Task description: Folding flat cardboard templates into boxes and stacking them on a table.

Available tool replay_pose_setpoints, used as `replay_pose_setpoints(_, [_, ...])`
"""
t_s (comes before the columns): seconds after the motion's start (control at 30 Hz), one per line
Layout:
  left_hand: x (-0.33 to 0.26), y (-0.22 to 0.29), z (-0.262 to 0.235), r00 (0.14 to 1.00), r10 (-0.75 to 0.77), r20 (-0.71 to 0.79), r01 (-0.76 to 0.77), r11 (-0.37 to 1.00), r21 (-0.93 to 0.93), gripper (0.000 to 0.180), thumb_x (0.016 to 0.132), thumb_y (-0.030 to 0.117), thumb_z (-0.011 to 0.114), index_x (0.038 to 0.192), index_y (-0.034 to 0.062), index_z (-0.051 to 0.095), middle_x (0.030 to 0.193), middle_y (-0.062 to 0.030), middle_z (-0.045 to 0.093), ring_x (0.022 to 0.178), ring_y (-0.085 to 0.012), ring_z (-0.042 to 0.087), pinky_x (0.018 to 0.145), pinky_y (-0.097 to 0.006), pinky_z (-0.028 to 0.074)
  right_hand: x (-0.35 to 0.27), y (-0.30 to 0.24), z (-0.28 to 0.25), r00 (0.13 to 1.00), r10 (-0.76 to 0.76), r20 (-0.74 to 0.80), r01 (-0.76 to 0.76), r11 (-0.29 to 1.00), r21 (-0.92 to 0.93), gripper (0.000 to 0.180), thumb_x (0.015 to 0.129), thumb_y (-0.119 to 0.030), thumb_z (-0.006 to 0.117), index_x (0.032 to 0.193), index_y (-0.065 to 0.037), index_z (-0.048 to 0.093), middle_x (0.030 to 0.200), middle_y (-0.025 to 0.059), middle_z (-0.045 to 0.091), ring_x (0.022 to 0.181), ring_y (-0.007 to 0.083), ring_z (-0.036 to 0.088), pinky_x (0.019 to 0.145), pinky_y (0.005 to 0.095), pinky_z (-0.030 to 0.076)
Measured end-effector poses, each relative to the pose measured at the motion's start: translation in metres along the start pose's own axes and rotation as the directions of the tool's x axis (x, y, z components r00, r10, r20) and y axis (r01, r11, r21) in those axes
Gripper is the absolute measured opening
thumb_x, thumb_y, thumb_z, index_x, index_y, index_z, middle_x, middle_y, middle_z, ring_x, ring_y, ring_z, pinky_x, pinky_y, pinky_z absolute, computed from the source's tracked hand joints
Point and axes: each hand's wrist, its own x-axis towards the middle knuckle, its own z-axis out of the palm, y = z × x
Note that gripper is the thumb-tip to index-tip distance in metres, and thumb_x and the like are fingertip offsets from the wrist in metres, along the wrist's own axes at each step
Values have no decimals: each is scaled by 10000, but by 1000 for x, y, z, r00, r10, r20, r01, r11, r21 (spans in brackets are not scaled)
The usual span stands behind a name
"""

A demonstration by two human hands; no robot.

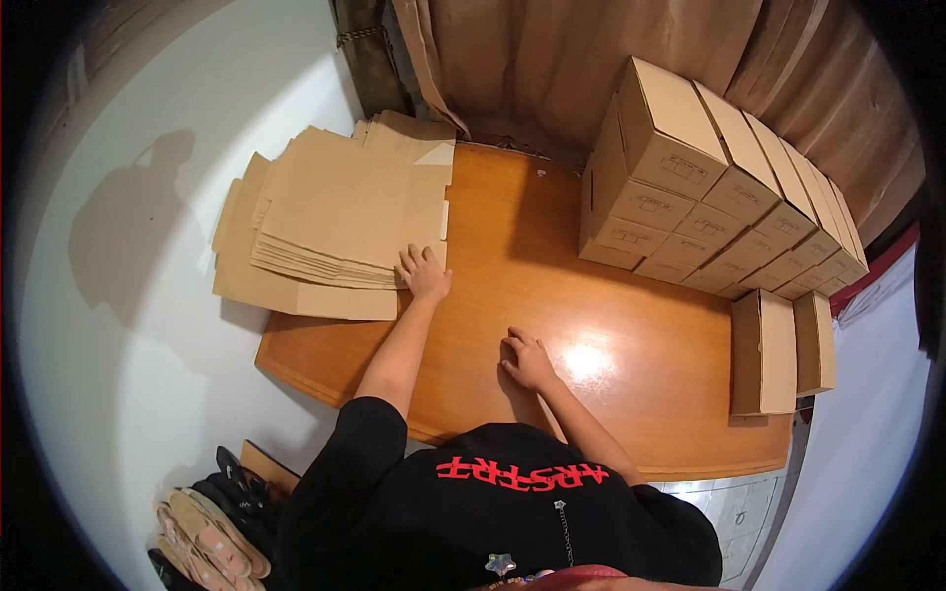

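Note:
A stack of flat, unfolded cardboard boxes (pixel 345 197) lies on the left part of the wooden table (pixel 483 256). My left hand (pixel 426 274) rests on the stack's near right corner, its fingers apart and laid on the top sheet. Over the table's middle, nearer to me, is my right hand (pixel 529 360). Its fingers are loosely bent and apart, with nothing in them. Whether it touches the tabletop I cannot tell.
Folded brown cartons (pixel 705 217) are piled in rows at the far right. Two more narrow cartons (pixel 764 355) stand at the table's right edge. Brown curtains (pixel 591 49) hang behind, a white wall (pixel 148 325) is on the left, and shoes (pixel 212 537) sit below at the lower left.

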Motion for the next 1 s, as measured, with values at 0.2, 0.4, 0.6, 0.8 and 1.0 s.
replay_pose_setpoints(0.2, [7, 6, -2, 998, 41, -43, -39, 997, 59, 610, 791, 283, 595, 1290, 13, 369, 1375, -228, 262, 1258, -439, 233, 1035, -489, 222, 1, 0, -1, 999, 35, -23, -33, 997, 66, 431, 723, -173, 636, 1117, -39, 525, 1295, 145, 421, 1174, 317, 417, 974, 497, 307])
replay_pose_setpoints(0.4, [13, -11, -5, 930, 231, -286, -231, 972, 37, 392, 849, 192, 483, 1187, -5, 452, 1234, -254, 445, 1062, -398, 502, 891, -454, 418, 2, -6, -1, 998, 23, -51, -22, 999, 34, 427, 720, -163, 638, 1115, -47, 524, 1301, 144, 416, 1174, 323, 419, 969, 530, 302])
replay_pose_setpoints(0.6, [8, -25, -62, 913, 80, -400, -153, 976, -154, 227, 861, 115, 416, 1038, 2, 501, 772, -213, 625, 688, -371, 621, 604, -448, 498, -6, -3, 1, 996, 30, -79, -27, 999, 40, 424, 728, -160, 633, 1121, -49, 520, 1302, 150, 413, 1196, 324, 396, 962, 521, 306])
replay_pose_setpoints(0.8, [-32, -36, -109, 823, -117, -555, -83, 943, -321, 188, 904, 167, 383, 927, 17, 494, 688, -222, 597, 663, -400, 589, 569, -474, 448, -11, 9, 5, 998, 37, -55, -30, 990, 135, 408, 748, -186, 608, 1124, -44, 532, 1344, 147, 381, 1216, 313, 387, 1011, 541, 242])
replay_pose_setpoints(1.0, [-88, -41, -130, 571, -270, -775, -284, 821, -495, 190, 916, 170, 409, 859, 11, 497, 693, -206, 573, 643, -366, 574, 528, -419, 416, -21, 16, -5, 993, 75, -87, -40, 938, 345, 364, 735, -158, 605, 1064, -8, 562, 1287, 219, 422, 1183, 352, 412, 983, 442, 327])
